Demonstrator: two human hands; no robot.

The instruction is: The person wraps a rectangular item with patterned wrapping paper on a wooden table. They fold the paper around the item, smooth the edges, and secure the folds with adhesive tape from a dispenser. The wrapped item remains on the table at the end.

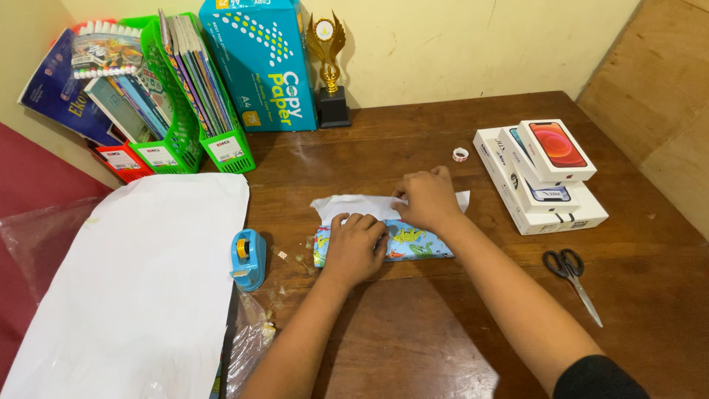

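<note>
My left hand (354, 247) presses down flat on a small parcel (410, 242) in the middle of the counter (413, 332). The parcel is wrapped in blue paper with green and yellow animals on it. My right hand (427, 199) sits just behind it and pinches the white flap of paper (354, 205) that sticks out from the far side of the parcel. Both hands touch the parcel and are close together.

A blue tape holder (249, 258) stands near the left edge of the counter, just left of my left hand. Beside it lies a big white sheet (140, 288) that hangs over the left edge. A small roll of tape (460, 154) lies behind my right hand. White phone boxes (543, 177) are stacked near the right edge. Black scissors (572, 277) lie in front of the boxes. At the back left corner stand green book trays (192, 140), a blue paper pack (262, 63) and a gold trophy (329, 70).
</note>
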